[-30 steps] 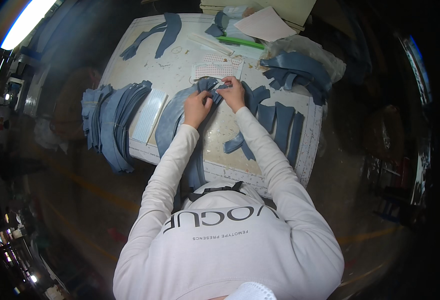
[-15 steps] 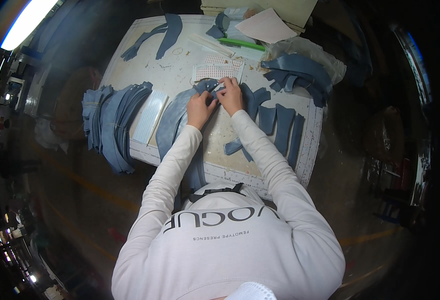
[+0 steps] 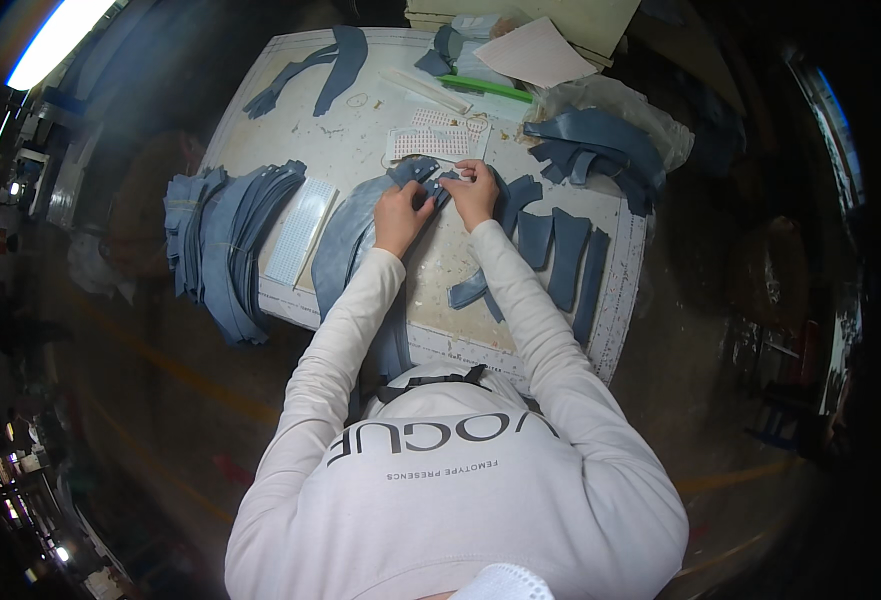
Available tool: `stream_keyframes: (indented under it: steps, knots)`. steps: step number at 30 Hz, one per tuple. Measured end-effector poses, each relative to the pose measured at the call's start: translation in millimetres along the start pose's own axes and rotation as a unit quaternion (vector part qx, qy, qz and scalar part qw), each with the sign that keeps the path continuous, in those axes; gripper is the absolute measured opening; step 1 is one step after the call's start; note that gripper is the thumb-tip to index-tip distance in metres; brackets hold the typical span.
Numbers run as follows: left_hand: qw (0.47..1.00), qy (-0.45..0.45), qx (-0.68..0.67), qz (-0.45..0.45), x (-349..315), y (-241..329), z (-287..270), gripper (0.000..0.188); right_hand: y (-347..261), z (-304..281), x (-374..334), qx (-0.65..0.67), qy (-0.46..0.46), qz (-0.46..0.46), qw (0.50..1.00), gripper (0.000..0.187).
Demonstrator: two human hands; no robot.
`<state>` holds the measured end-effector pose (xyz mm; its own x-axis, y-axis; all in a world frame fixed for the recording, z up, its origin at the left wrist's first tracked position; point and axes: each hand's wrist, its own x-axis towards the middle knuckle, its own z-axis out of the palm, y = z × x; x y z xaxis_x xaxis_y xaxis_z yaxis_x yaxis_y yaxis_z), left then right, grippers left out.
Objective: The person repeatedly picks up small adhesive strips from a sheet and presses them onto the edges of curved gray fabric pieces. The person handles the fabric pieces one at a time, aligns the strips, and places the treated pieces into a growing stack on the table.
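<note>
At the middle of the table, my left hand (image 3: 400, 218) is closed on the edge of a blue leather-like piece (image 3: 422, 172), with thumb and forefinger curled inward. Small white dots show on the blue material between my hands. My right hand (image 3: 473, 197) is just to the right, its fingers bent and its thumb tip at the blue material; whatever it pinches is too small to make out. A long curved blue piece (image 3: 342, 240) runs under my left forearm toward me. Just beyond my fingers lies a white sheet with rows of small red marks (image 3: 428, 144).
Bundled blue strips (image 3: 235, 245) hang over the table's left edge, beside a pale blue dotted sheet (image 3: 301, 232). Several cut blue pieces (image 3: 566, 255) lie at right. Farther back are a blue pile (image 3: 600, 140) on clear plastic, a green tool (image 3: 485, 88) and papers (image 3: 532, 52).
My right hand has shifted slightly right and toward me, its forefinger drawn back from the far edge of the blue pieces. My left hand stays in nearly the same place.
</note>
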<state>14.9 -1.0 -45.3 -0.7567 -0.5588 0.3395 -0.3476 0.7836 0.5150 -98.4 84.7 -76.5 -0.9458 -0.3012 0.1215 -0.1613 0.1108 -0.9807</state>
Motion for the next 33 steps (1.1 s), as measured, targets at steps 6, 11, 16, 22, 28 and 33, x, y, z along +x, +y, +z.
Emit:
stream_keyframes:
  steps: [6, 11, 16, 22, 28, 33]
  knots:
    - [0.999, 0.014, -0.005, 0.030, 0, 0, 2, 0.024, 2, -2, 0, -0.007, -0.020, -0.034, 0.999, 0.035]
    - [1.000, 0.018, -0.011, 0.022, -3, 0, 2, 0.024, 5, 0, 5, -0.110, -0.034, -0.126, 0.985, 0.035]
    - [0.998, 0.017, -0.063, -0.023, 0, -2, -1, 0.022, 10, -6, 16, -0.072, -0.037, -0.084, 0.993, 0.034]
    - [0.984, 0.038, -0.155, -0.085, 3, -4, -10, 0.015, 19, -9, 19, 0.084, -0.063, 0.018, 0.994, 0.033]
    - [0.986, 0.051, -0.139, -0.072, 3, 1, -11, 0.014, 17, -4, 15, -0.031, -0.037, -0.037, 0.998, 0.033]
    - [0.987, 0.045, -0.137, -0.065, 3, 2, -9, 0.014, 12, -5, 9, -0.025, -0.035, -0.046, 0.998, 0.032]
